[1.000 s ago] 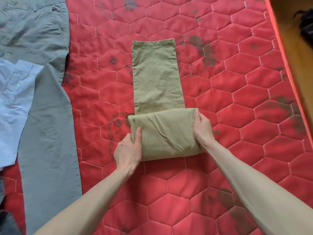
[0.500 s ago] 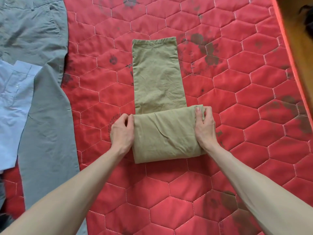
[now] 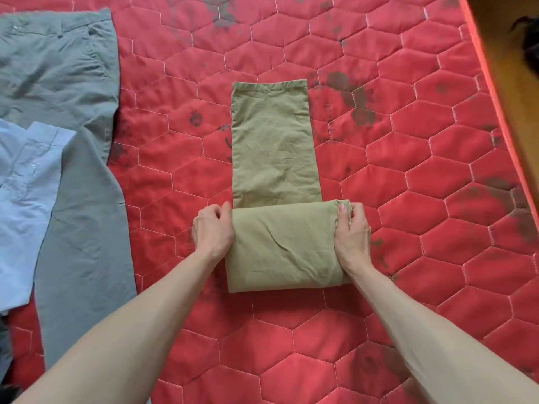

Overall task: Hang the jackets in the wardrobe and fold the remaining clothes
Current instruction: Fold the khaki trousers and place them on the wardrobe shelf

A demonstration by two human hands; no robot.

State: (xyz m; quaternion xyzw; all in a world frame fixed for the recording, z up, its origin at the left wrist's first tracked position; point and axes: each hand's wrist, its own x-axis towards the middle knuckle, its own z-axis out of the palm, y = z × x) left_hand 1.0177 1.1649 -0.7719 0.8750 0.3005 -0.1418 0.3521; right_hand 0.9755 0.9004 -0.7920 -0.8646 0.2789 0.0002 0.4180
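Khaki trousers [image 3: 275, 147] lying lengthwise in the middle of the red quilted mattress [image 3: 437, 158], hem end pointing away, near end already rolled or folded into a thick bundle [image 3: 284, 246]. Lying flat beyond the bundle, one narrow doubled strip of leg, lightly creased.

Gripping the bundle's left end, left hand [image 3: 213, 231], fingers curled in at the far corner, thumb tip touching the fold line. Clamping the bundle's right end, right hand [image 3: 351, 228], fingers wrapped over the far corner and pinching the cloth, palm pressing against the side. Both hands closed on the fabric, forearms reaching in from the near edge.

Spreading down the left side of the mattress, grey trousers [image 3: 73, 147], waistband at the far end, well apart from the khaki pair. Overlapping the grey trousers at the left edge, light blue shirt [image 3: 26, 193]. Showing past the mattress's right edge, wooden floor [image 3: 516, 83].
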